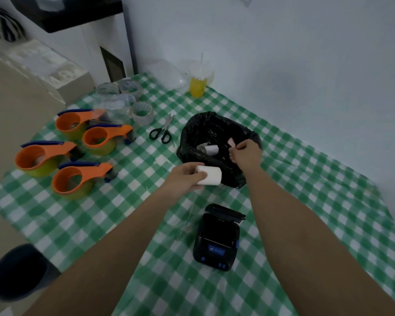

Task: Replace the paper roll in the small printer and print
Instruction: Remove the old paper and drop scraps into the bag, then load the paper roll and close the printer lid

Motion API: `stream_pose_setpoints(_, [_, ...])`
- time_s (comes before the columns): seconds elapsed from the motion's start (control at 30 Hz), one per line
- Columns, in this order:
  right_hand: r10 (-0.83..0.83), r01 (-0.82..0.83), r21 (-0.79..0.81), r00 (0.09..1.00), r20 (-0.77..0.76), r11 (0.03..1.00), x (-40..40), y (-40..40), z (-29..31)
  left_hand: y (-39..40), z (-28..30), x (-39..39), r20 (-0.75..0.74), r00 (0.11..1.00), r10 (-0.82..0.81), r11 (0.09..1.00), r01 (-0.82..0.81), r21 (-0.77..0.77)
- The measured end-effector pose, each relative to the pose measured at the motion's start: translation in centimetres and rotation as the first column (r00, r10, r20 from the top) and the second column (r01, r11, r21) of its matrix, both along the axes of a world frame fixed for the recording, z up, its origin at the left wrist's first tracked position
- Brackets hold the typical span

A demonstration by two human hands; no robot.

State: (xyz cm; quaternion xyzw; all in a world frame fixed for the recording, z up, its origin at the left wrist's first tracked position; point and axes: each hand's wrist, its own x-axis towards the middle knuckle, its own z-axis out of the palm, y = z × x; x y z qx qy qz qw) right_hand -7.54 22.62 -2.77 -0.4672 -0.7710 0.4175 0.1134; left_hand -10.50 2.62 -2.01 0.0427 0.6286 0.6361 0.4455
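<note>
Both hands are out over the green checked cloth [306, 190]. From my remote seat I see the left hand [185, 179] wrapped around a white paper roll [209, 176], whose long axis runs roughly nine to three, one flat end pointing toward three o'clock. At about one o'clock from it, the right hand [246, 153] pinches a small pale scrap [231, 142] at the rim of the black bag [214, 142], which holds more rolls. Toward six o'clock from the roll, the small black printer [217, 238] lies with its lid open, long axis near twelve to six. Scissors [162, 131] lie at ten o'clock.
</note>
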Motion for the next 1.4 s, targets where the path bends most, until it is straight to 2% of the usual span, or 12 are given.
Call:
stream_pose_setpoints(0.07, [0.007, -0.006, -0.062, 1.0, 0.012, 0.998, 0.3, 0.2, -0.2, 0.2, 0.0, 0.0, 0.002, 1.0, -0.006, 1.0, 0.006, -0.003])
stream_pose_setpoints(0.2, [0.127, -0.14, 0.105, 0.984, 0.124, 0.985, 1.2, 0.3, 1.2, 0.3, -0.2, 0.2, 0.001, 0.999, -0.034, 0.999, 0.034, -0.005])
stream_pose_setpoints(0.27, [0.157, -0.159, 0.133, 0.987, 0.028, 0.978, 2.4, -0.8, 2.4, 0.2, -0.2, 0.7, -0.025, 0.998, -0.058, 0.998, 0.058, -0.005])
stream_pose_setpoints(0.4, [0.294, -0.293, 0.034, 0.946, -0.132, 0.956, 7.7, -4.5, 3.9, -0.3, -0.3, 1.9, -0.083, 0.99, -0.11, 0.994, 0.11, -0.008])
stream_pose_setpoints(0.47, [0.391, -0.396, -0.036, 0.914, -0.107, 0.918, 11.1, -6.3, 3.6, -0.7, -0.5, 2.8, -0.108, 0.983, -0.151, 0.989, 0.15, -0.018])
stream_pose_setpoints(0.53, [0.448, -0.45, -0.029, 0.892, -0.063, 0.892, 13.8, -7.9, 2.9, -1.1, -0.6, 4.0, -0.134, 0.973, -0.189, 0.982, 0.186, -0.035])
stream_pose_setpoints(0.73, [0.423, -0.427, 0.073, 0.904, 0.065, 0.901, 18.1, -10.8, -0.5, -1.7, -2.5, 7.7, -0.14, 0.953, -0.267, 0.956, 0.244, -0.161])
stream_pose_setpoints(0.83, [0.371, -0.377, 0.084, 0.926, 0.075, 0.923, 19.8, -11.3, -2.6, -1.8, -4.0, 9.0, -0.323, 0.863, -0.389, 0.913, 0.314, -0.261])
stream_pose_setpoints(0.97, [0.34, -0.348, 0.054, 0.934, 0.113, 0.936, 20.4, -11.5, -4.9, -1.7, -5.8, 10.5, -0.623, 0.603, -0.499, 0.855, 0.225, -0.468])
stream_pose_setpoints(1.17, [0.34, -0.382, 0.206, 0.916, 0.212, 0.901, 19.7, -11.0, -6.7, -1.7, -8.4, 11.5, -0.727, 0.361, -0.584, 0.803, 0.125, -0.583])
stream_pose_setpoints(1.27, [0.34, -0.387, 0.173, 0.907, 0.25, 0.905, 19.3, -10.5, -7.2, -1.2, -8.6, 11.3, -0.734, 0.331, -0.593, 0.795, 0.095, -0.599])
stream_pose_setpoints(1.4, [0.39, -0.48, 0.286, 0.864, 0.317, 0.83, 18.9, -10.1, -7.8, -0.7, -8.7, 11.0, -0.72, 0.334, -0.608, 0.779, 0.078, -0.622])
